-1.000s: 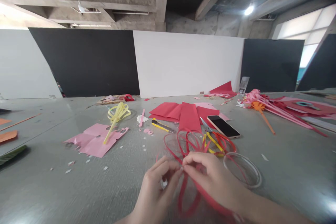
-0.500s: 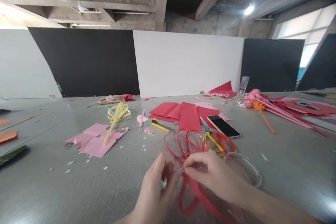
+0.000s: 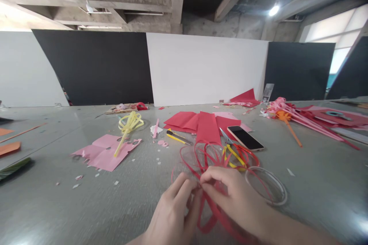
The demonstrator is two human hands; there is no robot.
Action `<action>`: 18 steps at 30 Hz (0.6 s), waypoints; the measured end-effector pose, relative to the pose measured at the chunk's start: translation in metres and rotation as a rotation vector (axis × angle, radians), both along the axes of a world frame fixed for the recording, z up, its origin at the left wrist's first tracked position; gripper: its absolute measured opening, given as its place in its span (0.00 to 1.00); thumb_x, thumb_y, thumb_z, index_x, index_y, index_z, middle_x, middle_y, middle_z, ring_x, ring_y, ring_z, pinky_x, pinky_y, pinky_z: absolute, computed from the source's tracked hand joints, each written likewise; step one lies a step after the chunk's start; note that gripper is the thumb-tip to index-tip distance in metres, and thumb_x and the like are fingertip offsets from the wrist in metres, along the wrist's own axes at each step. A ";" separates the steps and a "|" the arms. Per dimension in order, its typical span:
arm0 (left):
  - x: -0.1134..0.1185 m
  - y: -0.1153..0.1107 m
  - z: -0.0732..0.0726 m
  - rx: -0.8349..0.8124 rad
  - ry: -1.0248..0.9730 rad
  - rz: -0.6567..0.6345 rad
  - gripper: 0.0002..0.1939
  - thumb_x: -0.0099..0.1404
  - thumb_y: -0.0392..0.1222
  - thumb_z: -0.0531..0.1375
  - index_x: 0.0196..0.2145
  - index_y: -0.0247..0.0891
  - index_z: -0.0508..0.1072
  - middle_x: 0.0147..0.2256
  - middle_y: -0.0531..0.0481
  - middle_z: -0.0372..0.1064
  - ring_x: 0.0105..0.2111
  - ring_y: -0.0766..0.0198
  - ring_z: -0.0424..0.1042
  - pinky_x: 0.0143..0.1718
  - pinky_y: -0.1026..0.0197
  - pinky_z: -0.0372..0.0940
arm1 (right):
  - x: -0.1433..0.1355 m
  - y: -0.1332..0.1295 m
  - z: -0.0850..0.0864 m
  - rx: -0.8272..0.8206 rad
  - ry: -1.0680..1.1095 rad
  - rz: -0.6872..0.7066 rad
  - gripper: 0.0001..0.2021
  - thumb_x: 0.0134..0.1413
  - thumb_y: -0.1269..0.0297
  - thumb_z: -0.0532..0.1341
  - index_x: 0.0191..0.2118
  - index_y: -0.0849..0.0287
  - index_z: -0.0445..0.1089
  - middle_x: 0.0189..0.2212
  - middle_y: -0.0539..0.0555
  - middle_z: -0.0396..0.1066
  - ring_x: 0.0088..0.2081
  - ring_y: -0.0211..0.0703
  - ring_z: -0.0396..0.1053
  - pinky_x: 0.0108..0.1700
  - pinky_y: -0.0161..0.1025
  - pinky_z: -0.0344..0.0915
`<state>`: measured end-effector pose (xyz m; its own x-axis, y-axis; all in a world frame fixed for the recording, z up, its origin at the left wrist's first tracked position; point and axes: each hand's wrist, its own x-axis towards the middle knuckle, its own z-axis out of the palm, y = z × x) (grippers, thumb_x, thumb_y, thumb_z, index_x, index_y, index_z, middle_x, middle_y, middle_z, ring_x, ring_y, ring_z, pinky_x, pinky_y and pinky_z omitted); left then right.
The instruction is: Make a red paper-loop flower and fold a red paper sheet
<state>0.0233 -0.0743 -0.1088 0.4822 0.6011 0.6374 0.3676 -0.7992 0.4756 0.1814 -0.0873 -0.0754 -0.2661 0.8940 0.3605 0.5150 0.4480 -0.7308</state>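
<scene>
My left hand [image 3: 179, 204] and my right hand [image 3: 234, 195] meet over a bunch of looped red paper strips [image 3: 213, 209]. Thumb and fingers of each hand are pinched together at the middle of the bunch, where the strips cross. The exact spot between the fingertips is hidden. Thin red loops spread beyond my fingers, and wider ones hang toward me, blurred in part. Just past the bunch lie scissors [image 3: 235, 156] with yellow and red handles. A clear ring, like a tape roll [image 3: 283, 196], rests beside my right forearm.
Folded red paper [image 3: 208, 128], a yellow cutter knife [image 3: 176, 136] and a phone [image 3: 245, 138] lie ahead. Left of them, a yellow paper-strip flower [image 3: 130, 123] rests on cut pink paper [image 3: 107, 160]. Pink and orange strips [image 3: 290, 130] lie right. White and black boards stand behind.
My left hand has closed its fingers and turned in toward the strips, the back of the hand showing more. My right hand keeps nearly the same pinch.
</scene>
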 end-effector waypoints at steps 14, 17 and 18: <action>0.001 0.000 0.007 -0.114 -0.033 -0.063 0.09 0.65 0.29 0.45 0.30 0.37 0.61 0.27 0.52 0.59 0.25 0.69 0.61 0.26 0.69 0.58 | 0.000 -0.001 0.001 0.037 -0.046 -0.050 0.06 0.51 0.73 0.56 0.27 0.58 0.68 0.25 0.47 0.71 0.28 0.34 0.67 0.32 0.30 0.61; 0.001 -0.001 0.010 -0.128 -0.034 -0.082 0.10 0.65 0.30 0.45 0.30 0.37 0.61 0.27 0.52 0.59 0.25 0.69 0.61 0.26 0.69 0.57 | 0.000 -0.002 0.003 0.003 -0.043 -0.061 0.06 0.50 0.73 0.56 0.27 0.57 0.68 0.25 0.47 0.72 0.28 0.35 0.68 0.33 0.30 0.61; 0.000 -0.001 0.011 -0.137 -0.035 -0.091 0.09 0.65 0.31 0.45 0.30 0.37 0.61 0.27 0.52 0.59 0.25 0.69 0.61 0.25 0.69 0.57 | 0.000 -0.002 0.003 -0.008 -0.041 -0.063 0.06 0.50 0.73 0.56 0.27 0.57 0.68 0.26 0.46 0.72 0.29 0.35 0.68 0.33 0.31 0.61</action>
